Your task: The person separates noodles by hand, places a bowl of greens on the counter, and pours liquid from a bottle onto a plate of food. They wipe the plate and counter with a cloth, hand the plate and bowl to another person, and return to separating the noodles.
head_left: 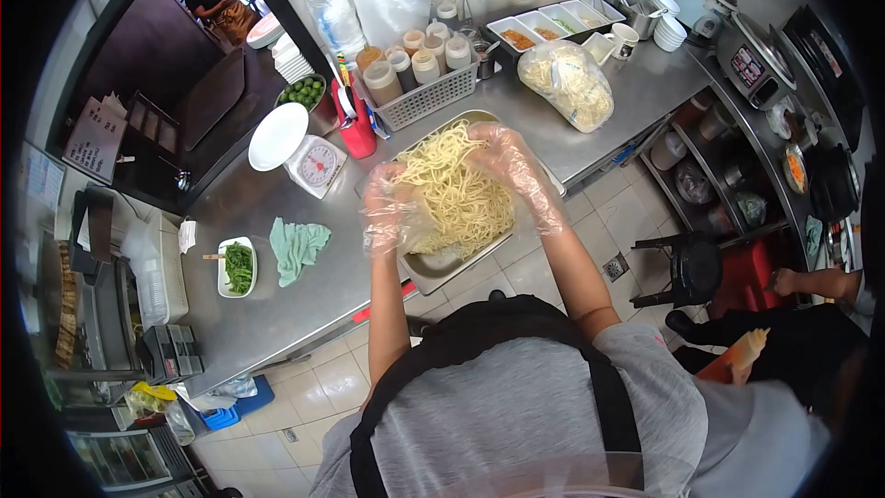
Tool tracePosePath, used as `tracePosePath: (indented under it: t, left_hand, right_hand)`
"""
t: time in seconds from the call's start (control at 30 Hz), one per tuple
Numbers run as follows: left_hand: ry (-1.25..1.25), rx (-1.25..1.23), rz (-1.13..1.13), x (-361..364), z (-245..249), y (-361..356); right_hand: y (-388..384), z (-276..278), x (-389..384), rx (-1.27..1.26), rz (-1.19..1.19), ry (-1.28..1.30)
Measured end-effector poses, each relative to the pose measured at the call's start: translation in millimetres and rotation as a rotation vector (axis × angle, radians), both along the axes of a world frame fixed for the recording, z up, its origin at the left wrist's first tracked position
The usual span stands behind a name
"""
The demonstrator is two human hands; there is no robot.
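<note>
Yellow noodles [461,203] fill much of a metal tray [433,279] at the edge of the steel counter. Both of my hands wear clear plastic gloves. At the noodles' left side, my left hand [385,207] has its fingers curled against some strands. My right hand [505,159] is at their upper right, fingers bent round more strands, which look lifted and loose between the two hands. The fingertips are partly hidden by noodles and glove plastic. A bag of noodles [567,85] lies on the counter beyond the tray.
Left of the tray are a scale [316,166], a green cloth [298,249] and a dish of greens [238,269]. Behind it stand a bottle basket [429,101] and a red holder [358,134]. A co-worker's hand [740,372] holds a bottle at right; another person [217,0] stands beyond the opening.
</note>
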State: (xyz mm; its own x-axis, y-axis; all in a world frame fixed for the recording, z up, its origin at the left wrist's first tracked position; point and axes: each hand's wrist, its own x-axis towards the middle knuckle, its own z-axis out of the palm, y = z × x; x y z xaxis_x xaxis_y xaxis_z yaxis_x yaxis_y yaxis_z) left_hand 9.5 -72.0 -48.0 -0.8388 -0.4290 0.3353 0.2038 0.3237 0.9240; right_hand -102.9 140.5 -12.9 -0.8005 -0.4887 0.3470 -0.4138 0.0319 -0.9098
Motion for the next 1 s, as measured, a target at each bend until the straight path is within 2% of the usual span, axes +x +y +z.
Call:
tracePosePath:
  t: [0.03,0.13,0.17,0.23,0.33,0.47,0.5,0.6,0.63,0.73,0.77,0.83,0.9,0.97,1.0]
  left_hand:
    - [-0.032,0.034,0.027,3.5,10.1,0.7]
    - [-0.099,0.199,0.049,13.9,24.2,1.1]
    - [-0.112,0.263,0.046,15.1,25.8,0.8]
    - [-0.074,0.187,0.008,10.8,19.9,4.5]
    - [0.023,0.217,-0.079,10.7,35.7,36.2]
    - [0.029,0.254,-0.111,9.8,25.0,40.3]
    - [0.072,0.239,-0.094,12.0,32.0,43.6]
    - [-0.025,0.222,-0.063,10.3,10.9,13.1]
    - [-0.028,0.008,0.042,13.1,10.5,11.5]
    - [-0.004,0.275,-0.085,17.0,18.1,4.6]
    - [0.048,0.128,-0.025,17.7,19.8,10.3]
    - [0.154,-0.169,0.095,23.9,56.5,39.2]
    - [0.134,-0.184,0.065,20.7,52.9,43.4]
    - [0.187,-0.254,0.078,17.5,47.6,37.1]
    - [0.148,-0.195,0.079,18.4,45.8,28.8]
  right_hand:
    - [2.5,6.5,4.9,0.085,-0.069,0.038]
    - [11.0,30.4,17.4,0.560,-0.041,0.236]
    - [7.8,27.5,18.6,0.576,0.018,0.299]
    - [-7.4,22.3,24.6,0.606,0.134,0.424]
    - [-33.1,33.5,48.4,0.116,0.159,0.140]
    - [-51.4,10.5,37.0,-0.194,0.313,-0.285]
    - [-47.8,14.9,38.3,-0.241,0.337,-0.321]
    - [-42.2,21.4,28.8,-0.107,0.160,-0.106]
    - [-33.0,30.1,29.7,-0.121,0.144,-0.194]
    - [-31.1,48.6,27.2,0.364,-0.141,0.393]
    - [-28.8,55.7,33.5,0.429,-0.094,0.313]
    - [-33.2,56.2,38.4,0.300,0.067,0.215]
    - [-38.4,53.0,40.3,0.136,0.222,0.169]
    - [-41.1,49.3,43.7,-0.010,0.285,-0.065]
    - [-41.2,49.7,45.8,-0.082,0.314,-0.182]
